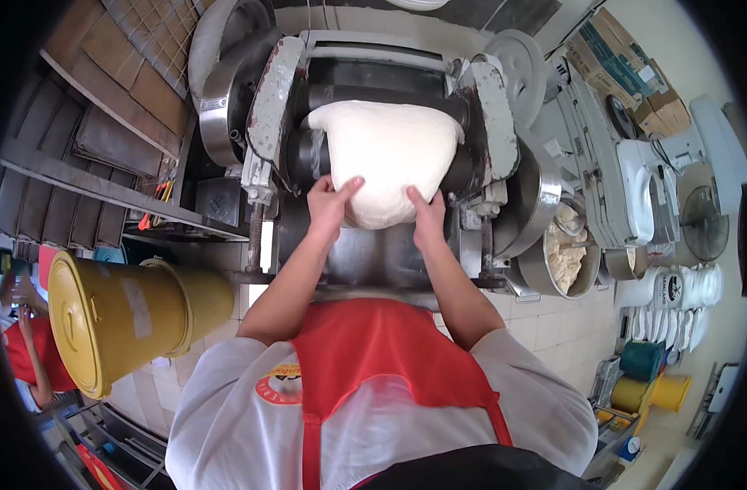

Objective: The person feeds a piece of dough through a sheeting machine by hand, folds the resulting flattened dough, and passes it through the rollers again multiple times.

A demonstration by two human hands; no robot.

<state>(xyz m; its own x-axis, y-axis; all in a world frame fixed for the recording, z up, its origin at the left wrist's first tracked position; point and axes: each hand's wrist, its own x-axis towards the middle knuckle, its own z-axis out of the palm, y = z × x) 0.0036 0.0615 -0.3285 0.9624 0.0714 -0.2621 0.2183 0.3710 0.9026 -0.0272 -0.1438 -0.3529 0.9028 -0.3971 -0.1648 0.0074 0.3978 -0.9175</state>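
Note:
A big slab of smooth white dough (390, 151) drapes over the dark rollers (308, 151) of a dough sheeter (494, 122). Its near edge hangs toward me above the metal tray (365, 257). My left hand (331, 206) grips the dough's near left corner, thumb on top and fingers beneath. On the near right corner, my right hand (426, 214) holds it the same way, its thumb pressed on the surface. The fingers under the dough are mostly hidden.
Two yellow lidded bins (116, 314) stand at the left, below a rack of dark trays (63, 163). A metal mixing bowl (545, 265) with dough sits at the right, near a white mixer (639, 188). Another person in a red apron (37, 351) is at the far left.

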